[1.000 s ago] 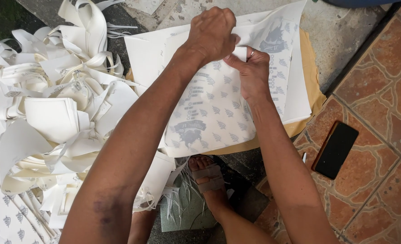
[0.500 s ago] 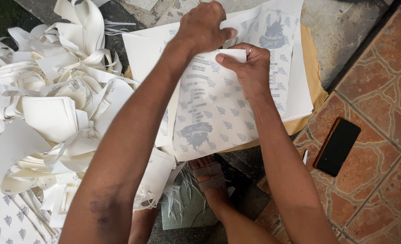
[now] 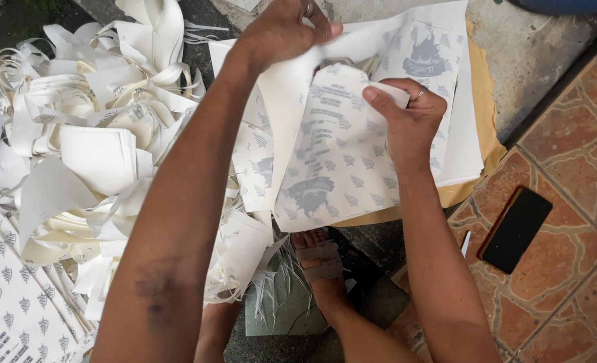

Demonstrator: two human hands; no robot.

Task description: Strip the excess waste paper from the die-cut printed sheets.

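Note:
My left hand (image 3: 281, 30) pinches the top edge of a plain white backing sheet (image 3: 288, 121) and lifts it up and to the left. My right hand (image 3: 409, 117) grips the upper corner of a thin translucent printed sheet (image 3: 339, 161) with grey emblems, holding it down over the stack. The two layers are peeling apart between my hands. Beneath them lies a stack of white printed sheets (image 3: 456, 87) on a tan board (image 3: 483, 107).
A heap of curled white paper strips and backings (image 3: 90, 148) fills the left. More printed sheets (image 3: 12, 302) lie at the bottom left. A black phone (image 3: 515, 228) rests on the brown tiles at right. My sandalled foot (image 3: 318, 259) is below the stack.
My left hand has pulled the white backing further up and left, and the gap between it and the printed sheet has widened. My right hand has slid lower on the printed sheet.

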